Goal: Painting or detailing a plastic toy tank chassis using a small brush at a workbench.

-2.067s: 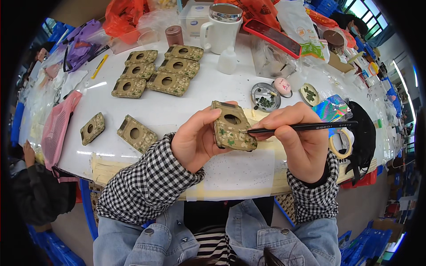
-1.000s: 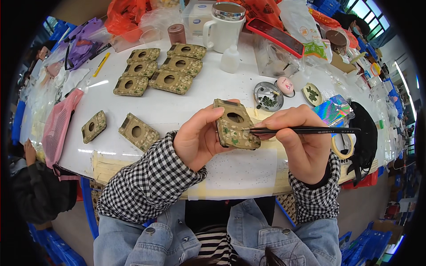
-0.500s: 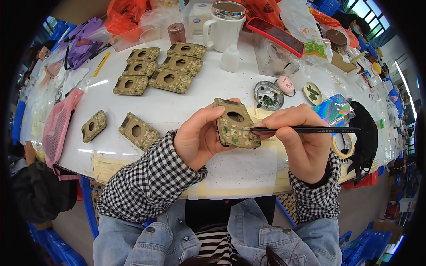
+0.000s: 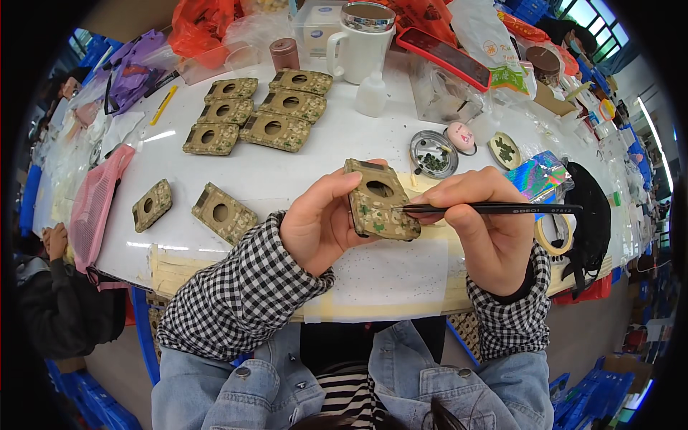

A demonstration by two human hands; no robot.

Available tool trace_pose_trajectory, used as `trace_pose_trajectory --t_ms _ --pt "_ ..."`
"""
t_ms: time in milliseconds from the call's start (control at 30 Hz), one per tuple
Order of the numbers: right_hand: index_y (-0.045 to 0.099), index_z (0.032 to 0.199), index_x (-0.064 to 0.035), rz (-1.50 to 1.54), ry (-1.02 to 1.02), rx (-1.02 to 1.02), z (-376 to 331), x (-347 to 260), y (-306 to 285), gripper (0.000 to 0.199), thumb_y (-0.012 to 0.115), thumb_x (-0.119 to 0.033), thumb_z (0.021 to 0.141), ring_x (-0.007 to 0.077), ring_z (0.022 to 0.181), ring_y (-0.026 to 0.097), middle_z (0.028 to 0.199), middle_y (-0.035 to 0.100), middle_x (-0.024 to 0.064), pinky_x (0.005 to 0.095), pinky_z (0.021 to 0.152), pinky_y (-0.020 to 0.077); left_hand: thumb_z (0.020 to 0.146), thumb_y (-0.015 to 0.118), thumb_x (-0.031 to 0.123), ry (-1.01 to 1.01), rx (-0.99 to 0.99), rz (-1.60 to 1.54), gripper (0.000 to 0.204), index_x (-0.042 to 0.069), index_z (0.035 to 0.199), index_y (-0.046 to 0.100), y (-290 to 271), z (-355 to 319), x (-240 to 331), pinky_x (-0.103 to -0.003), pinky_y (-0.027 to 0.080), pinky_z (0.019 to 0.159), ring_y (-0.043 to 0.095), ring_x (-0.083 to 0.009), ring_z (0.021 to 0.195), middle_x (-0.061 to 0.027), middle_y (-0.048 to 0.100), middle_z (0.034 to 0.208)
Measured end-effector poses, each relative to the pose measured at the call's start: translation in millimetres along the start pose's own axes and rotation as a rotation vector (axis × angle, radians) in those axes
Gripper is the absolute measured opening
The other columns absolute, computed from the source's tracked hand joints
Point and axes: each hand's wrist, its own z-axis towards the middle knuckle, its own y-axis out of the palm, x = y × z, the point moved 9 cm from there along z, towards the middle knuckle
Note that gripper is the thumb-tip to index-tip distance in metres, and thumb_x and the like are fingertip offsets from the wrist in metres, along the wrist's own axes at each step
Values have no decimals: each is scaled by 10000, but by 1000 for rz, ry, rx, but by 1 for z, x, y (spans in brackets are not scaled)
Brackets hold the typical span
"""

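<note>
my left hand (image 4: 319, 226) has its grip closed on the small rectangular camouflage-patterned plate with a round hole through it (image 4: 380, 201), thumb along the near edge and fingers curled behind it, so it stands tilted above the white tabletop (image 4: 301, 161), just past the front rim. my right hand (image 4: 484, 229) pinches a pair of slim black tweezers (image 4: 491, 209), grip narrow around the shaft, with the point touching the plate's right edge at about 3 o'clock of the hole.

i judge the plate stiff and light, a hard shell rather than anything soft; it sits easily in three fingers. the decorated face looks slightly bumpy, so probably not slippery, but whatever is stuck on it may scuff or lift, so i would keep my hold on the bare edges and the back, never flat across the front. the tweezers are thin and springy, best held near the middle as now, for steadiness.

at 11 o'clock from my hands six more camouflage plates (image 4: 258, 107) lie in two rows, and two loose ones (image 4: 186, 208) lie at 9 o'clock. a round metal dish of small green bits (image 4: 433, 154) sits at 1 o'clock, close by. a white lidded mug (image 4: 362, 43) stands at 12 o'clock, farther off. a roll of tape (image 4: 552, 233) lies at 3 o'clock.
</note>
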Motion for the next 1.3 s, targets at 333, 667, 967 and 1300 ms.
trace_pose_trajectory --t_ms 333,667,967,1300 --pt "643 917 27 -47 -35 -23 1 -3 1 116 659 -68 852 155 753 603 838 638 97 260 693 469 922 438 322 8 4 -2 520 24 1347 398 0 0 1 -400 477 944 569 -239 1109 -139 547 1237" --pt "645 923 28 -37 -30 -19 0 -3 2 123 663 -70 850 157 757 610 846 639 101 262 693 474 922 439 321 6 8 -11 520 23 1347 397 -1 0 1 -408 479 946 569 -249 1113 -146 550 1233" --pt "645 931 28 -42 -53 -31 0 -3 1 130 661 -76 853 166 761 613 845 639 108 267 691 477 925 430 318 0 5 -7 516 21 1346 401 -1 0 1 -406 480 946 575 -255 1107 -157 557 1225" --pt "647 945 28 -26 -59 -9 0 -5 1 133 659 -68 854 164 781 618 870 643 109 264 709 485 948 369 283 -22 -48 -144 499 -8 1353 381 -1 1 -2 -372 511 923 599 -249 1071 -166 562 1217"
